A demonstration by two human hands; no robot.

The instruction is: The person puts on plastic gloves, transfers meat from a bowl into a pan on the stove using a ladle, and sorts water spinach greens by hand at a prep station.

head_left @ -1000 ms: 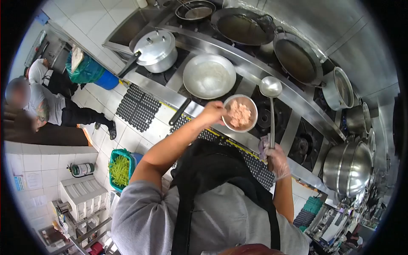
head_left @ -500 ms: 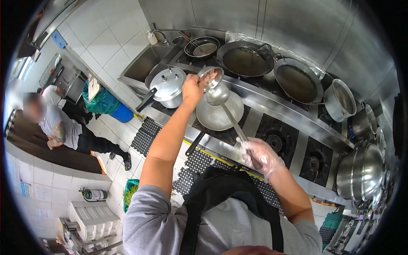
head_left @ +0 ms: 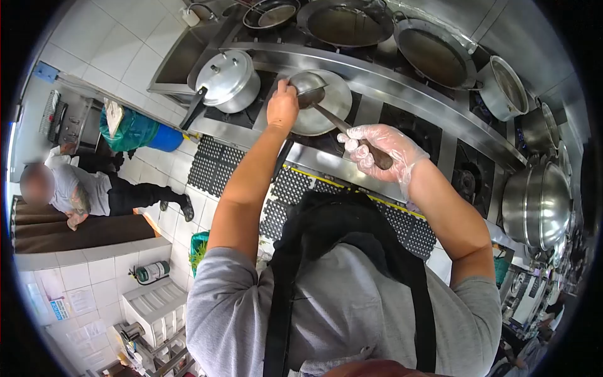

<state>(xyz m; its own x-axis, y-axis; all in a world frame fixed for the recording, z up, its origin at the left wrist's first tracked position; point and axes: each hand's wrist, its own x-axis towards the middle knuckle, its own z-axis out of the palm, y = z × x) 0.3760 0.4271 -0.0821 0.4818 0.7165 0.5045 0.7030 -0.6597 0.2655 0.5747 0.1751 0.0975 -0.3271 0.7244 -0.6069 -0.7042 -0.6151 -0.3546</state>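
Observation:
My left hand (head_left: 282,107), bare, grips the rim of a small metal bowl (head_left: 306,81). That bowl is tipped over a pale frying pan (head_left: 338,103) on the front burners. In a clear plastic glove, my right hand (head_left: 386,151) is closed around the handle of a ladle (head_left: 333,117). The ladle's head is up against the bowl above the pan; where one ends and the other begins is hard to make out. The bowl's contents are hidden from this angle. The pan's black handle (head_left: 282,160) points toward me, partly behind my left forearm.
A lidded pressure cooker (head_left: 227,81) stands left of the pan. Along the back sit woks (head_left: 345,25) of dark liquid and a tall pot (head_left: 502,88). Large steel bowls (head_left: 537,201) are at right. Another person (head_left: 88,188) stands at left, near a green-lined bin (head_left: 135,129).
My left hand has tipped the bowl over, and the pinkish minced food in it no longer shows. The ladle's head has come against the bowl. The view has tilted downward.

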